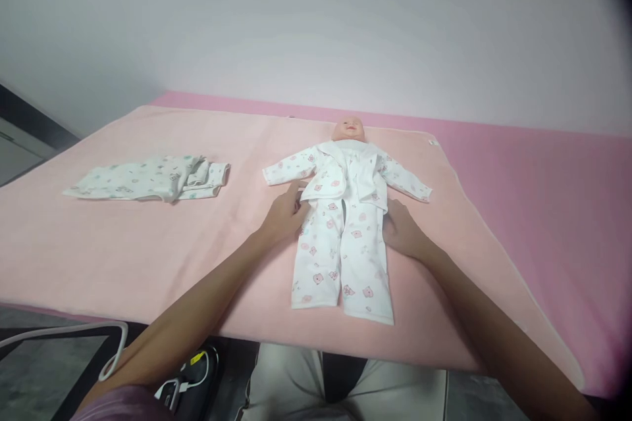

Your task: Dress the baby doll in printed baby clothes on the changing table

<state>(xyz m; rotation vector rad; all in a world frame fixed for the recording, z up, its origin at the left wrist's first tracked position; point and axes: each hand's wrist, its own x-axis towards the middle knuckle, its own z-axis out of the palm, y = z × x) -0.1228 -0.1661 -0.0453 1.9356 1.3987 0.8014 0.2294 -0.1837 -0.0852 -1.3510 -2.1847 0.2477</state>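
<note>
A baby doll (349,126) lies on its back, its bald head at the far end and its body covered by clothes. It wears a white printed baby jacket (328,177) with both sleeves spread out. Below the jacket, white baby pants (318,263) with pink animal prints stretch toward me, legs flat and slightly apart. My left hand (285,214) pinches the clothing at the left hip, where the jacket hem meets the pants; which layer is between thumb and fingers is unclear. At the opposite hip, my right hand (403,227) is curled against the pants' side, its fingertips hidden.
A folded white printed garment (143,181) rests to the left on the pale pink blanket (207,263). A brighter pink cover (533,210) shows along the right and back. Behind it stands a pale wall (316,33). A white cable (64,329) hangs near my left forearm.
</note>
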